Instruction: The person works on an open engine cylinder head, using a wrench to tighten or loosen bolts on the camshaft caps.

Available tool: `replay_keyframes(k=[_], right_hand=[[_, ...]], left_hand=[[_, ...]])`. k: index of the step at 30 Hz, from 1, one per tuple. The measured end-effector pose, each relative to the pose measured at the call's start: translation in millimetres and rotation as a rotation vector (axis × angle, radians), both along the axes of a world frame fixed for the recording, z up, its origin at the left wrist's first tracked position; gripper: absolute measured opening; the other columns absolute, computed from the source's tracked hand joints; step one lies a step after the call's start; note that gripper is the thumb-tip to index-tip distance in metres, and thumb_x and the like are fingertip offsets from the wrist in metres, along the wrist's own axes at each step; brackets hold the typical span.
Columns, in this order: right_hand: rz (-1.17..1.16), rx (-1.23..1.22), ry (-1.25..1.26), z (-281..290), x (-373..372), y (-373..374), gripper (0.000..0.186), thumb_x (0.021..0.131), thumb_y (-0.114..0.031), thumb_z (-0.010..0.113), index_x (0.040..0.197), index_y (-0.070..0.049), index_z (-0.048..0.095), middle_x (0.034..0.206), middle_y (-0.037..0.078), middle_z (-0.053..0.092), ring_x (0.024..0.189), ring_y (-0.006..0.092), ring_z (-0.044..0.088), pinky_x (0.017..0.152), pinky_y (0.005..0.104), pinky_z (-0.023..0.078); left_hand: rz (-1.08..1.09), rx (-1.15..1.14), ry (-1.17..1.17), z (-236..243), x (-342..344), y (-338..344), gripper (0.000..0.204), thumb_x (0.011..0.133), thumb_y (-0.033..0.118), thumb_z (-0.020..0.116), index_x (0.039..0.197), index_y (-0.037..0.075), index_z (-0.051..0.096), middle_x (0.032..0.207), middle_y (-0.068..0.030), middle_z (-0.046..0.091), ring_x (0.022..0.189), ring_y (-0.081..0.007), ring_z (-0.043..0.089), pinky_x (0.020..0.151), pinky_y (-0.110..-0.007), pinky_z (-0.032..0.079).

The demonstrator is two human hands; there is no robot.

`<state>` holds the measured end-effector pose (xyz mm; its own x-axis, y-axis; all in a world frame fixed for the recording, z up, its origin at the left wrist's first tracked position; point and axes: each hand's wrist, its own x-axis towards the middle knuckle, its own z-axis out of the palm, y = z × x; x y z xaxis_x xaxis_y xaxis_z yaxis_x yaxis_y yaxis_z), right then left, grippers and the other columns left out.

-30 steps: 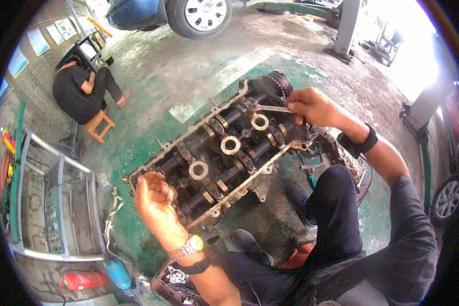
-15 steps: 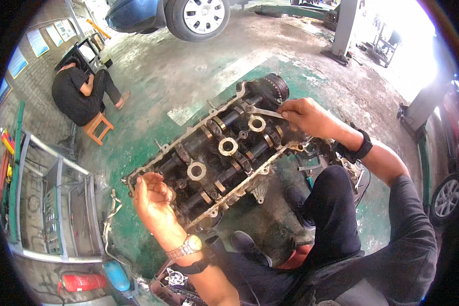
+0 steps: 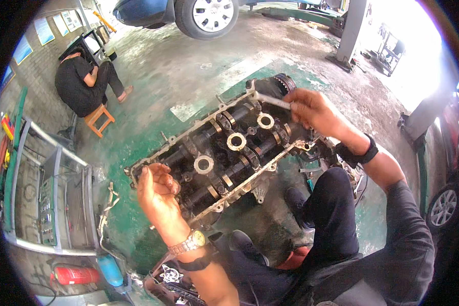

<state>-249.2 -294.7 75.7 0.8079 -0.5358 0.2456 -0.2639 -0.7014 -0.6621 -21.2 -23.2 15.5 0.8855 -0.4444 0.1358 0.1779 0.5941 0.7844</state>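
A dark, oily cylinder head (image 3: 191,148) with camshafts, pale ring-shaped openings and a light metal rim lies slantwise before me. My right hand (image 3: 311,109), fingers closed, grips a metal wrench (image 3: 274,101). The wrench points left over the head's far right end, beside the toothed camshaft wheel (image 3: 284,81); whether its tip touches anything I cannot tell. At the left end of the head is my left hand (image 3: 158,191), its fingers loosely curled and somewhat apart, with nothing visible in them. It partly hides the head's near left corner.
A person (image 3: 79,84) sits on a wooden stool (image 3: 100,122) at the far left. Beside me on the left are a metal rack (image 3: 56,194), a red fire extinguisher (image 3: 75,275) and a blue cylinder (image 3: 109,270). Ahead, a blue car (image 3: 143,13) is raised near a lift post (image 3: 353,38).
The wrench has swung a little away from me, toward the head's far edge, with my right hand. My left hand stays by the left end. The whole view has shifted slightly.
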Motion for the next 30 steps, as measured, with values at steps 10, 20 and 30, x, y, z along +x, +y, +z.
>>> replay_keyframes(k=[10,20,30], right_hand=[[0.043,0.208,0.090,-1.1,15.6,-52.4,0.019,0.092,-0.011,0.050,0.104,0.000,0.061,0.063,-0.002,0.053,0.046,0.0032,0.039,0.041,0.0191,0.029],[0.150,0.069,0.148,2.1,22.2,-63.9,0.019,0.088,-0.013,0.054,0.098,0.001,0.062,0.070,0.004,0.057,0.054,0.0113,0.047,0.048,0.0247,0.037],[0.387,-0.329,0.145,-7.7,25.2,-58.8,0.024,0.094,-0.017,0.046,0.107,-0.002,0.059,0.061,-0.001,0.052,0.048,0.0062,0.044,0.043,0.0237,0.033]], left_hand=[[-0.016,0.013,-0.001,3.0,1.2,0.0,0.028,0.093,0.026,0.051,0.090,-0.001,0.059,0.078,-0.0096,0.060,0.055,-0.0102,0.051,0.043,-0.022,0.036],[-0.002,0.022,0.003,2.5,0.0,-1.6,0.028,0.094,0.027,0.051,0.090,0.000,0.059,0.077,-0.0085,0.060,0.054,-0.0094,0.050,0.042,-0.021,0.036],[-0.005,0.038,0.009,0.6,2.8,-0.9,0.028,0.094,0.025,0.050,0.090,-0.001,0.059,0.078,-0.0097,0.061,0.054,-0.0105,0.050,0.043,-0.023,0.036]])
